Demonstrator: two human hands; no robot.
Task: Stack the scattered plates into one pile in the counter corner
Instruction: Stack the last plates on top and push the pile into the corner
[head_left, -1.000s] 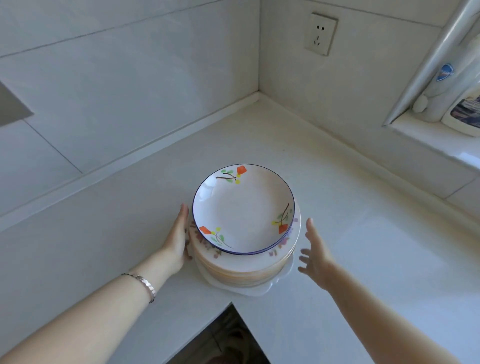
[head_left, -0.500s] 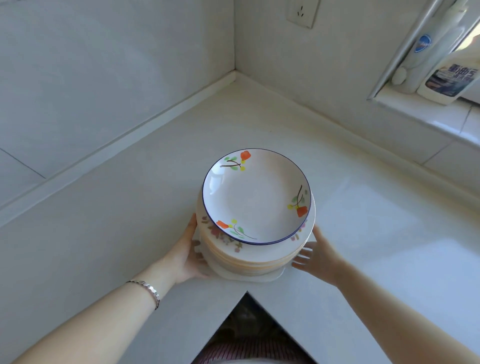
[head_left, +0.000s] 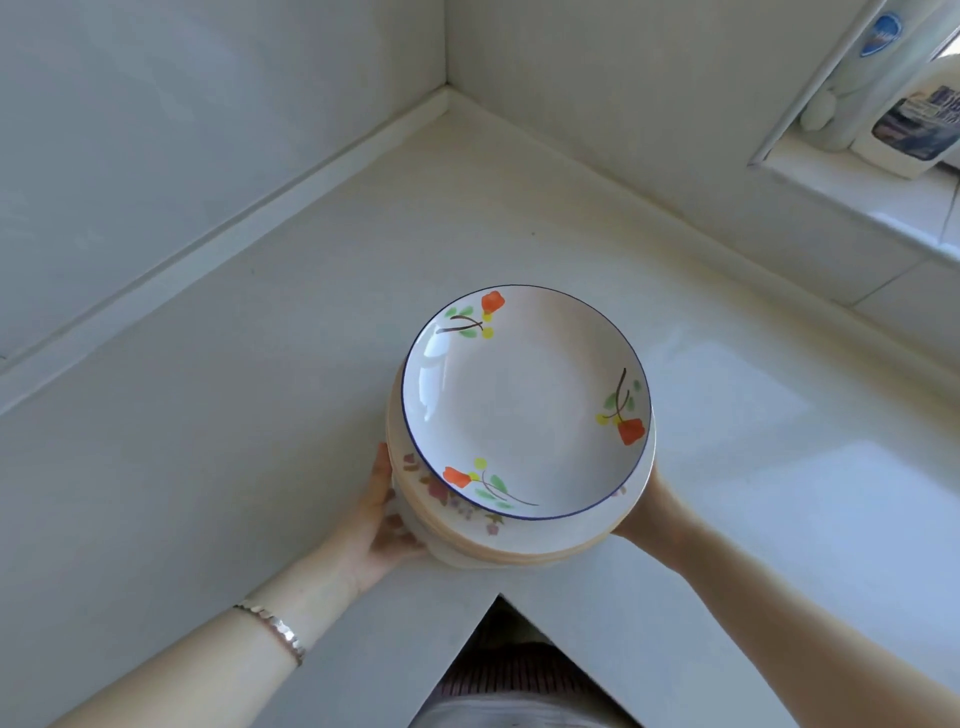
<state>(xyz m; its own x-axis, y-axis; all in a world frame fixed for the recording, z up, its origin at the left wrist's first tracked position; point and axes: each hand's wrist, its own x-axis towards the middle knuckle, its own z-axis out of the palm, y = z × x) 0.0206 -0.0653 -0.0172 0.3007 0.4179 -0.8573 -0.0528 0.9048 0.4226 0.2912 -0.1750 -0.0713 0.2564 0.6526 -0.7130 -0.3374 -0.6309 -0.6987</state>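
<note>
— What surface is seen, and what room surrounds it?

— A pale, glossy table (head_left: 218, 467) is seen, running into a corner (head_left: 447, 96) where two walls of large light tiles meet; a raised strip is set along the foot of each wall. At the near edge a notch is cut into the table. At the far right a window ledge (head_left: 852, 192) is shown, with a white bottle (head_left: 914, 119) stood on it. Bright patches of light are thrown across the right part of the table.

— Where is the pile of plates found?

— The pile of plates (head_left: 519, 530) is held near the notch, well apart from the corner. It is topped by a blue-rimmed plate (head_left: 524, 400) painted with orange flowers, under which flowered and peach-edged plates are stacked.

— How are the hands placed?

— The left hand (head_left: 376, 525) is pressed against the left side of the pile, its fingers (head_left: 397, 519) curled under the lower plates. The right hand (head_left: 641, 512) is set at the right side, mostly hidden beneath the pile, so its fingers cannot be told exactly. A silver bracelet (head_left: 275, 629) is worn on the left wrist.
</note>
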